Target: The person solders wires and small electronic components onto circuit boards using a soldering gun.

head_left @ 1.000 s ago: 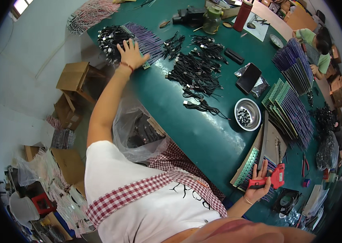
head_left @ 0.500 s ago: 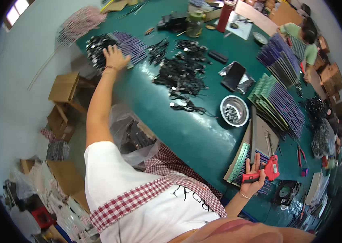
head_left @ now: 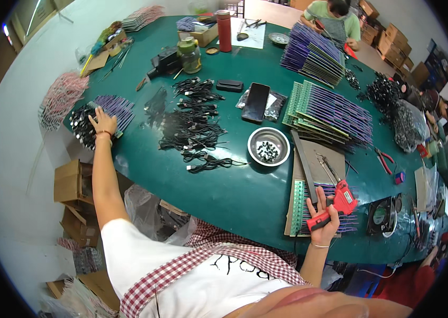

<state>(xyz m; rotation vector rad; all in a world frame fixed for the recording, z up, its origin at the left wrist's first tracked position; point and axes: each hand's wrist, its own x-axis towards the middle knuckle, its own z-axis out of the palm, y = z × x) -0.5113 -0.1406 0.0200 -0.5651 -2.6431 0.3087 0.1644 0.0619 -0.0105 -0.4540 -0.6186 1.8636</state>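
Note:
At the table's far left corner my left hand (head_left: 104, 124) lies with spread fingers across a pile of black pieces with white ends (head_left: 83, 127) and the adjoining purple-striped boards (head_left: 119, 111). Whether it grips any of them cannot be made out. A red soldering gun (head_left: 345, 197) is in my right hand (head_left: 326, 221), its metal tip pointing away from me. Beneath the gun lies a green circuit strip (head_left: 299, 205) with purple strips, on a piece of cardboard (head_left: 317, 150). A dark flat bar (head_left: 303, 164) lies beside the tip.
Black cables (head_left: 192, 127) lie bundled mid-table. Right of them are a metal bowl (head_left: 253, 160) of small parts and a phone (head_left: 256, 102). Board stacks (head_left: 335, 114) stand beyond, with red pliers (head_left: 385, 161) nearby. A co-worker (head_left: 352, 26) sits across the table.
The view has swung, so the table sits lower and more of its far side shows. My left hand still rests on the black pile; my right still holds the soldering gun.

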